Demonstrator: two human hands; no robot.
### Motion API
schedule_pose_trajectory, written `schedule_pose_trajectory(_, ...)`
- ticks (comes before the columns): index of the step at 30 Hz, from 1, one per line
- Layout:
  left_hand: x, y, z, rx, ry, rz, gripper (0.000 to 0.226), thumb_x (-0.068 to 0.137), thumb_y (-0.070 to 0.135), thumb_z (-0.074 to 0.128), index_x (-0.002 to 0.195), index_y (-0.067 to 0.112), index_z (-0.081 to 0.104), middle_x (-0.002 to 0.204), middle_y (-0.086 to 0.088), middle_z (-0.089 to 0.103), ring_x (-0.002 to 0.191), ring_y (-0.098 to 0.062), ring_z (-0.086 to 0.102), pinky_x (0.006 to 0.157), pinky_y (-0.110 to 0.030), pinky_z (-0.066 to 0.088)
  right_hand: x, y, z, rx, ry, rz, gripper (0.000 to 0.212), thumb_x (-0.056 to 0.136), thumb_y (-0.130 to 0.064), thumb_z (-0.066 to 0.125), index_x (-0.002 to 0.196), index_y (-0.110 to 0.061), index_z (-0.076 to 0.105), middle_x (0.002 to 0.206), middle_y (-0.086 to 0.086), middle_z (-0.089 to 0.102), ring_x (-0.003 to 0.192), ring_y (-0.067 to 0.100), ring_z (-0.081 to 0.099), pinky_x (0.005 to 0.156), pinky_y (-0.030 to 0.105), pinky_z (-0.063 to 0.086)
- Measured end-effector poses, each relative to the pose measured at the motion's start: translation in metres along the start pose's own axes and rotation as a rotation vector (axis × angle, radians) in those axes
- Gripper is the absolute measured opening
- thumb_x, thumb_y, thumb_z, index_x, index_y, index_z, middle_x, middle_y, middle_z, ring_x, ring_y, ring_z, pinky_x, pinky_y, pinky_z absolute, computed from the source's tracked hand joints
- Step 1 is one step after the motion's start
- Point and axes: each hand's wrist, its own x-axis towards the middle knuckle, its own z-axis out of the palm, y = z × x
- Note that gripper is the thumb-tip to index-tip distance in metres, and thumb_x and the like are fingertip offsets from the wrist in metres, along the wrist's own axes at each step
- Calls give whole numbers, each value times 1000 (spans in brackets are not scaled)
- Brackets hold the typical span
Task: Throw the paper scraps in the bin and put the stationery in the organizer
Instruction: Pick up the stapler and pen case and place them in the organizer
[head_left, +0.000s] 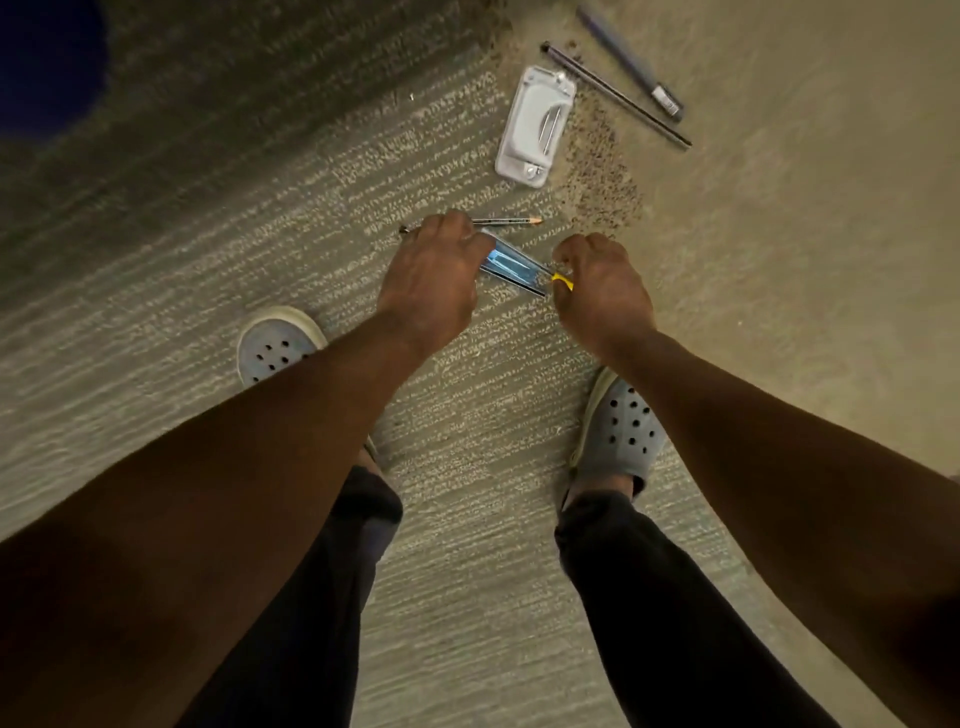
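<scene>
I look straight down at a carpeted floor. My left hand is closed around a clear blue ruler together with a dark pencil alongside it. My right hand pinches the ruler's other end, where a yellow tip shows. Just beyond my left hand a pencil lies on the carpet, its blunt end hidden under my fingers. Farther off lie a white stapler, a long dark pencil and a blue pen. No bin, organizer or paper scraps are in view.
My two feet in grey clogs stand on the carpet below the hands. The striped carpet meets a plain tan floor at the right, with brown crumbs along the border. A dark blue shape fills the top left corner.
</scene>
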Motion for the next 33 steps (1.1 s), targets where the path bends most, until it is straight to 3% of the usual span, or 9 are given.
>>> schedule_pose_trajectory(7, 20, 5, 15, 83, 16, 79, 39, 85, 10, 64, 124, 14, 57, 124, -12, 52, 113, -30, 49, 94, -45, 45, 11, -3, 12, -25, 57, -30, 24, 89, -14, 55, 113, -12, 54, 108, 9, 58, 98, 22, 51, 74, 30, 42)
schedule_pose_trajectory(12, 24, 1, 19, 75, 26, 105, 44, 82, 10, 68, 124, 12, 54, 126, -9, 53, 113, -26, 49, 97, -41, 44, 33, -13, -3, 150, 158, 29, 19, 94, -22, 51, 107, -9, 56, 101, 8, 61, 89, 17, 54, 67, 20, 36)
schedule_pose_trajectory(15, 20, 0, 19, -40, 88, 69, 37, 85, 13, 65, 120, 10, 53, 120, -9, 55, 108, -25, 51, 93, -39, 44, 61, -24, -15, 327, 225, 110, 29, 91, -36, 59, 106, -11, 57, 94, 3, 64, 79, 12, 57, 57, 16, 32)
schedule_pose_trajectory(20, -3, 0, 10, -371, 152, -32, 28, 89, 15, 60, 113, 4, 52, 113, -12, 50, 89, -21, 55, 73, -32, 50, 107, -47, -23, 561, 274, 327, 47, 73, -57, 70, 92, -20, 50, 92, -3, 61, 78, 10, 57, 57, 21, 35)
schedule_pose_trajectory(22, -14, 0, 8, -460, 181, -110, 27, 88, 15, 61, 112, 4, 52, 114, -11, 49, 84, -20, 56, 69, -29, 49, 117, -56, -25, 614, 290, 428, 56, 66, -59, 74, 97, -19, 51, 89, -6, 58, 78, 10, 58, 61, 22, 43)
schedule_pose_trajectory(26, -35, 4, 1, -586, 243, -291, 28, 87, 18, 65, 112, 8, 56, 113, -7, 51, 84, -12, 54, 68, -19, 46, 121, -70, -29, 694, 230, 554, 52, 65, -49, 79, 100, -18, 56, 68, -16, 45, 60, -2, 49, 44, 16, 34)
schedule_pose_trajectory(30, -51, 8, -29, -821, 300, -520, 25, 84, 21, 72, 107, 17, 64, 105, 3, 59, 77, -7, 60, 63, -6, 46, 96, -72, -45, 881, 84, 573, 48, 69, -39, 80, 105, -13, 62, 82, -6, 64, 73, 8, 63, 53, 18, 44)
schedule_pose_trajectory(33, -62, 9, -70, -1132, 326, -756, 22, 79, 22, 77, 95, 32, 64, 94, 6, 70, 72, -5, 65, 57, -13, 47, 62, -76, -66, 929, 32, 508, 32, 74, -35, 76, 97, -18, 64, 89, -3, 69, 78, 10, 67, 58, 22, 50)
